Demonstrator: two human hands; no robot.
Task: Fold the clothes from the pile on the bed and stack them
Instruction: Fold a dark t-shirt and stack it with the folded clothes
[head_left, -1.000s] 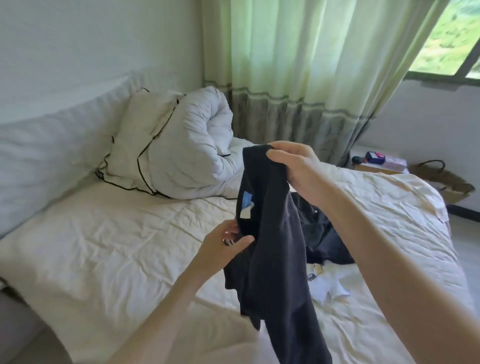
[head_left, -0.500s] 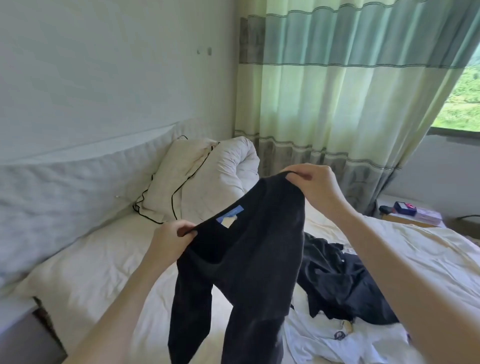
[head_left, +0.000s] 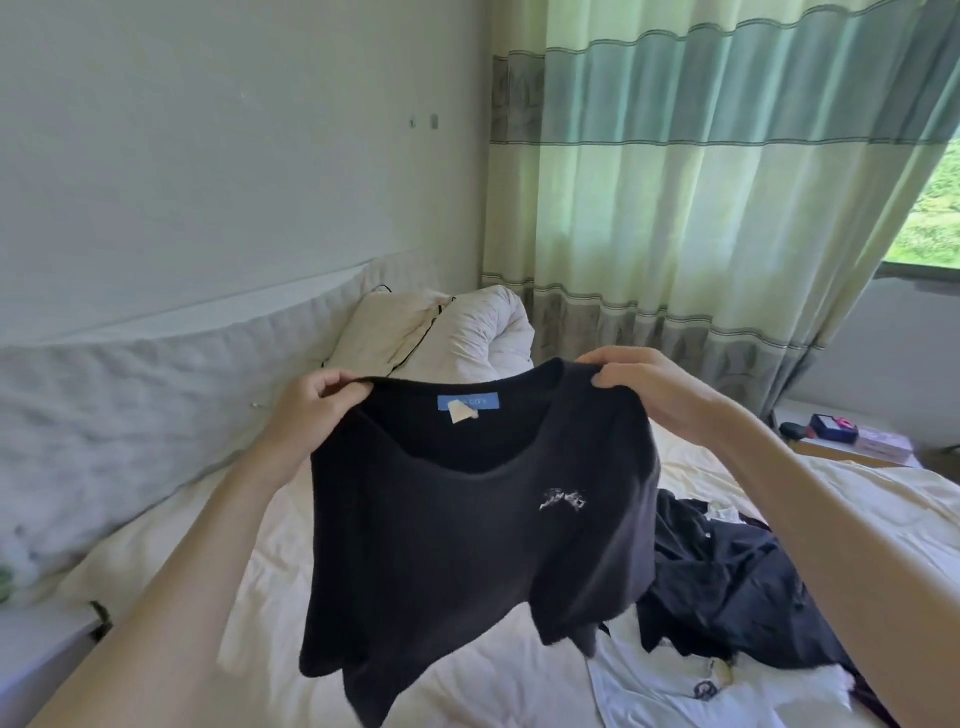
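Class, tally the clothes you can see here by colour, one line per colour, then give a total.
Black: 1, the black T-shirt held up by both hands.
Dark navy: 1 crumpled dark garment on the bed, possibly more bunched together.
White: 1 white shirt.
Total: 3.

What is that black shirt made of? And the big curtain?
The black shirt looks like soft matte knit, probably cotton: it droops limply from both hands. The curtain looks like thin woven cloth, since daylight glows through its hanging pleats.
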